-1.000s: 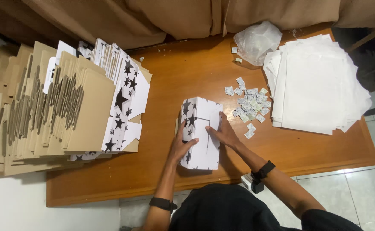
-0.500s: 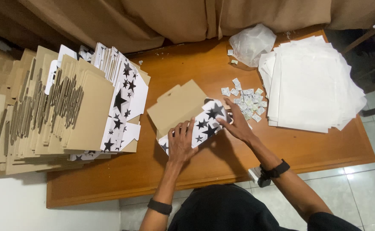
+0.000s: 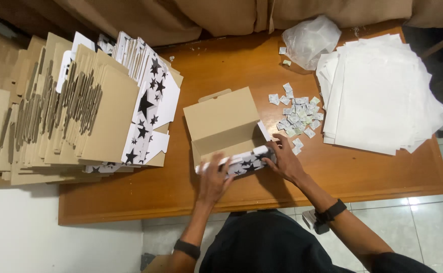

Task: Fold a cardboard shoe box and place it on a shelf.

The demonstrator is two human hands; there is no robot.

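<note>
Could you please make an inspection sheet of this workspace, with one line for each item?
Surface: wooden table, brown, bare at the near right.
Job's things: cardboard box, lid open, white side with black stars facing the person.
Clutter: pile of flat box blanks at left; small white sachets beside the box; stack of white paper sheets at right; clear plastic bag at the far edge.
Grippers: left hand and right hand both press the box's near wall.
Cables: nothing seen.
Surroundings: tan curtain behind the table; tiled floor at right.
</note>
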